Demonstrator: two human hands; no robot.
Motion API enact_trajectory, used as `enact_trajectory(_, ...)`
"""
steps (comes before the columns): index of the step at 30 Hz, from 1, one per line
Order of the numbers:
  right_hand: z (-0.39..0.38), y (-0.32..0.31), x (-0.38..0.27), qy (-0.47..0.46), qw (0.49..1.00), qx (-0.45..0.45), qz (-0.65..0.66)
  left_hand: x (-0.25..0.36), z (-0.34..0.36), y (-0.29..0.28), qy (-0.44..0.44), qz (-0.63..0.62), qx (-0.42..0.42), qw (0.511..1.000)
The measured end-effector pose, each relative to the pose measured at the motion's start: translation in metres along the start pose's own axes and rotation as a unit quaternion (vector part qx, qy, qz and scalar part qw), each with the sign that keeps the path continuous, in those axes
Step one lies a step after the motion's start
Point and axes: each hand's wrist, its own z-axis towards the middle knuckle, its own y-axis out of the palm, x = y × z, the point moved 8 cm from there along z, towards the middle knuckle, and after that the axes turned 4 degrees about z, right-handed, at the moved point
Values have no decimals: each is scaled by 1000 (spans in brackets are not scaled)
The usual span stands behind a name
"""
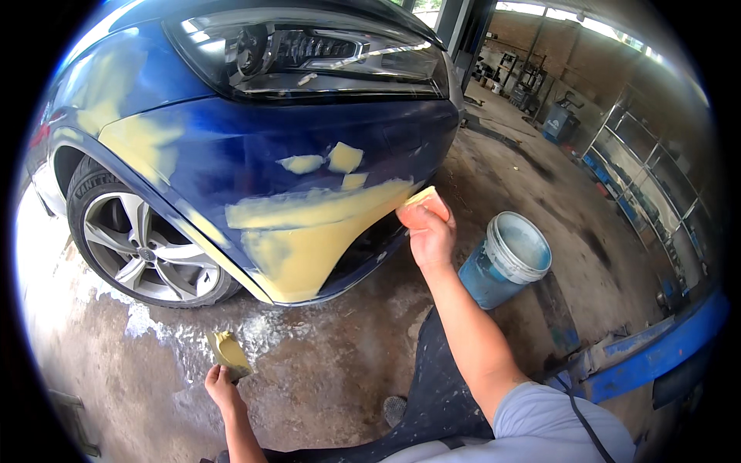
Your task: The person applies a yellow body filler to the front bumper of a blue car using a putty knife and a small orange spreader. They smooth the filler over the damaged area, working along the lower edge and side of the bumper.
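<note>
My right hand (433, 242) grips a reddish putty spreader (423, 209) with yellow filler along its upper edge. The spreader is at the right end of a long yellow putty band (324, 205) on the blue car bumper (378, 139); whether it touches is hard to tell. Below that band, putty spreads down to the bumper's lower edge, and smaller patches sit above it. Low on the left, my left hand (222, 383) pinches a thin flat putty board (235, 357) by its edge. A lump of yellow filler lies on the board's top end.
Above the bumper is the headlight (332, 58); the front wheel (147, 248) is to the left. A blue-stained bucket (505, 261) stands on the concrete floor, right of my forearm. Farther right are a blue beam (652, 355) and a metal rack (644, 170).
</note>
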Motion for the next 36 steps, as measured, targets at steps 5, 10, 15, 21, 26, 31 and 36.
enact_trajectory(5,-53,26,8,82,994,-57,46,-5,-1,1,-20,-5,-33,999)
enact_trajectory(10,-92,27,20,175,983,-32,48,41,-52,14,-26,-89,-49,994)
enact_trajectory(15,-151,61,56,321,942,-44,85,70,-118,59,-104,-226,-174,953)
enact_trajectory(21,-230,128,56,423,891,-152,63,81,-162,92,-114,-276,-288,910)
enact_trajectory(26,-270,118,59,393,885,-250,-18,75,-153,79,-73,-216,-261,938)
enact_trajectory(31,-261,53,80,490,821,-243,-165,79,-150,81,-73,-229,-266,933)
enact_trajectory(36,-109,8,41,264,964,-13,-29,84,-139,65,-68,-227,-228,945)
